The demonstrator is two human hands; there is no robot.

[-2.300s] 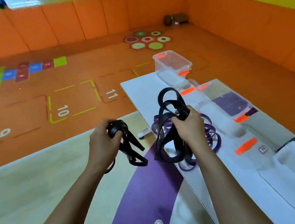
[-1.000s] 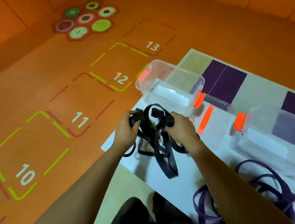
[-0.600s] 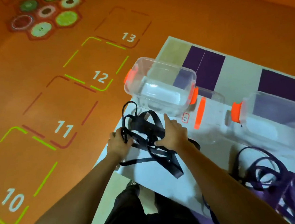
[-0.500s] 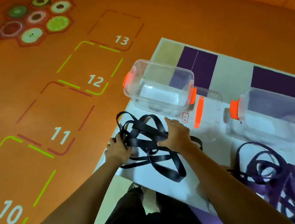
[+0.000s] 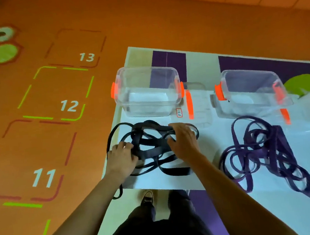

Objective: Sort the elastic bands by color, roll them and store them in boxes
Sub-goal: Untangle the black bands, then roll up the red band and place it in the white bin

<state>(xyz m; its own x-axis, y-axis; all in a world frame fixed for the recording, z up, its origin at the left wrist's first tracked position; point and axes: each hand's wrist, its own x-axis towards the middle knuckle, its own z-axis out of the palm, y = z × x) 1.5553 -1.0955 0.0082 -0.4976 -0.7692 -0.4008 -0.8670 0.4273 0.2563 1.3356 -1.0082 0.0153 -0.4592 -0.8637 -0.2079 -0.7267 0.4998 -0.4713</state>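
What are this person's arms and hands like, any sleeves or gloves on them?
The left forearm and right forearm are bare, no sleeves showing. The left hand and right hand wear no gloves, and no watch or bracelet shows at either wrist.

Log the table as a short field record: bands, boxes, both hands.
black elastic bands: loose tangle on the white table, one loop hanging off the near edge
purple elastic bands: separate tangle to the right, untouched
left clear box: lidless, behind the black elastic bands, no bands inside
right clear box: lidless, behind the purple elastic bands, no bands inside
left hand: grips the black elastic bands
right hand: on the black elastic bands, grip unclear
rolled bands: none
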